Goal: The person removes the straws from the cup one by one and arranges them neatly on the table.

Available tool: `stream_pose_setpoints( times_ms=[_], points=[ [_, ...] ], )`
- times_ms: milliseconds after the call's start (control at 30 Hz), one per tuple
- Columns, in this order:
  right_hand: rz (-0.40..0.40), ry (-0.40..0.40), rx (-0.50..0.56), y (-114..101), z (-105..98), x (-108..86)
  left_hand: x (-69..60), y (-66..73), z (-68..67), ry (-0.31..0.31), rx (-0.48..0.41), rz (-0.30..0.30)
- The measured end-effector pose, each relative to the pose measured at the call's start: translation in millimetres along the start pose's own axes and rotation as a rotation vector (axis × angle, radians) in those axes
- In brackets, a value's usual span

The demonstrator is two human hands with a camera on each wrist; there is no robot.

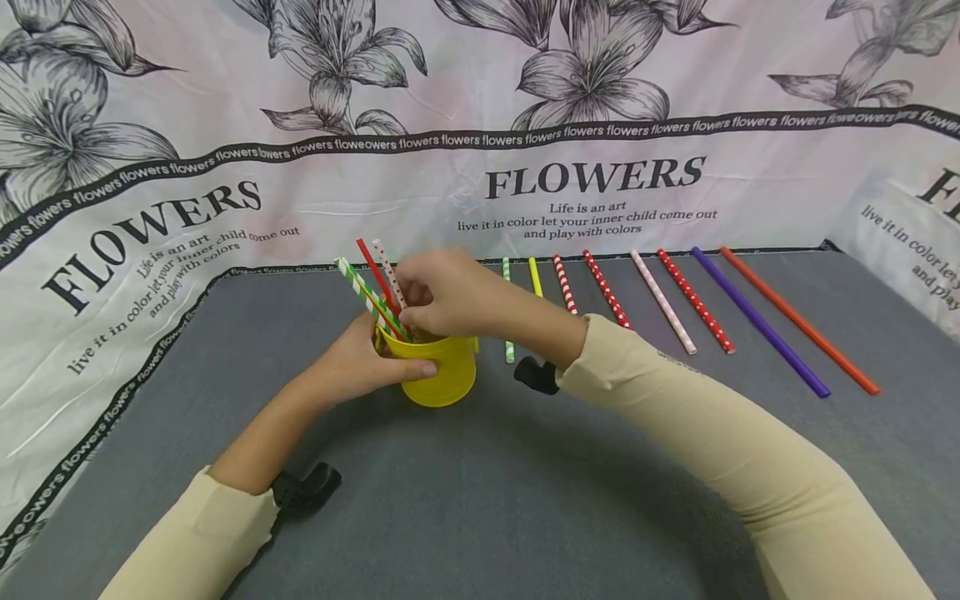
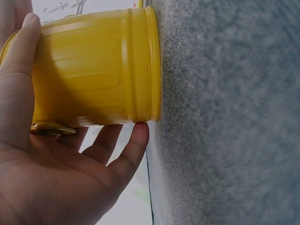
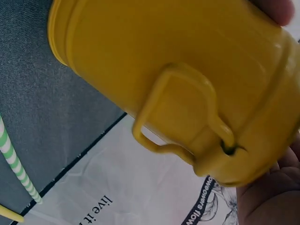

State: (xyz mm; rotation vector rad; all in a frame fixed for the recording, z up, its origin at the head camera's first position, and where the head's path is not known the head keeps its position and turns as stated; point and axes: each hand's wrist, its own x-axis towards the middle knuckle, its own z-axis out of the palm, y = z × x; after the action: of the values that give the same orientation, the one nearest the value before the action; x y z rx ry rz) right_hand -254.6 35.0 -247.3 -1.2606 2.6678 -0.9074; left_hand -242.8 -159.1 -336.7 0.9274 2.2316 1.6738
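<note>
A small yellow bucket (image 1: 442, 375) stands on the grey table, its wire-like side handle (image 3: 140, 126) facing the right wrist camera. My left hand (image 1: 352, 358) grips it from the left, thumb across the front and fingers round the far side; the left wrist view shows the thumb (image 2: 18, 89) on the wall. Out of the bucket lean a green-striped straw (image 1: 363, 287), a red straw (image 1: 372, 268) and a white dotted straw (image 1: 388, 273). Over the bucket's mouth, my right hand (image 1: 450, 292) has curled fingers and appears to pinch the dotted straw; its fingertips are partly hidden.
Right of the bucket lies a row of straws: green-striped (image 1: 508, 350), yellow (image 1: 536, 279), red-striped (image 1: 564, 287), red dotted (image 1: 606, 287), pale pink (image 1: 663, 302), another red dotted (image 1: 696, 302), purple (image 1: 757, 321) and orange (image 1: 798, 321). A floral sheet (image 1: 420, 192) hangs behind the table.
</note>
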Motion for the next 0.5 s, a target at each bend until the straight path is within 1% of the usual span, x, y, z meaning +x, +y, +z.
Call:
stream_pose_setpoints(
  times_ms=[100,233,400,500],
  points=[
    [0.019,-0.057,-0.021,0.0,1.5,2.5,0.6,0.6,0.0,-0.003,-0.002,0.001],
    [0.023,-0.114,-0.061,0.6,1.3,6.8,0.8,2.0,0.0,-0.001,-0.002,0.003],
    [0.012,-0.143,-0.09,1.3,1.5,9.7,0.1,2.3,-0.5,0.008,0.002,-0.001],
    [0.026,-0.14,-0.093,1.4,1.0,7.8,0.0,2.4,-0.2,0.006,0.006,-0.014]
  ],
)
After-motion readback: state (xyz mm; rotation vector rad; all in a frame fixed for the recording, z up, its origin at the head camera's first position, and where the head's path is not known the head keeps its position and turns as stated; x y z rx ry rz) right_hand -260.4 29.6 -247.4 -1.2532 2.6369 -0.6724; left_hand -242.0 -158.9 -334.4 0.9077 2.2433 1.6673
